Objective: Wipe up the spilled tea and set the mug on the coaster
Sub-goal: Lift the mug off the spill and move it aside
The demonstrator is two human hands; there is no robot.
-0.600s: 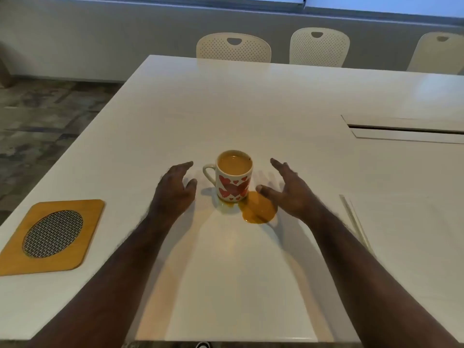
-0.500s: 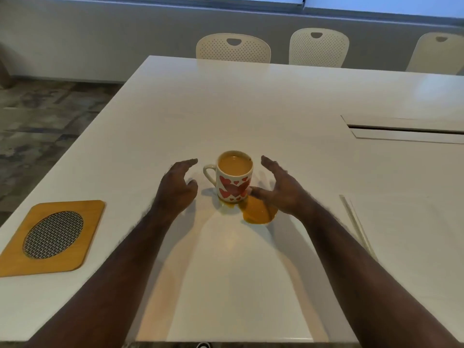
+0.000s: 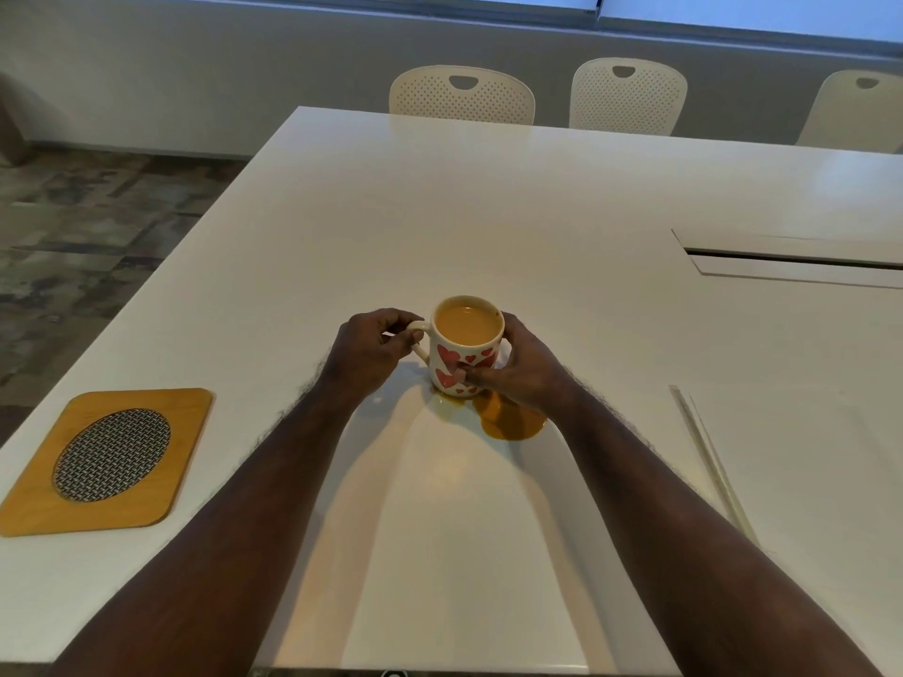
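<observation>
A white mug (image 3: pixel 464 356) with red hearts, full of milky tea, stands on the white table (image 3: pixel 488 197). My left hand (image 3: pixel 371 351) grips its handle on the left side. My right hand (image 3: pixel 518 371) wraps the mug's right wall, thumb across the hearts. A puddle of spilled tea (image 3: pixel 510 422) lies on the table just in front of and to the right of the mug, partly under my right wrist. A square wooden coaster (image 3: pixel 105 459) with an oval metal mesh inset lies near the table's left edge.
Three cream perforated chairs (image 3: pixel 462 95) stand along the far side of the table. A recessed cable slot (image 3: pixel 791 261) runs at the right. A thin white folded cloth or paper (image 3: pixel 801 456) lies flat at the right front. The table's left edge drops to a patterned floor.
Both hands have closed in from either side of the mug and taken hold of it, the left on the handle, the right round the body. The mug and the puddle have not moved.
</observation>
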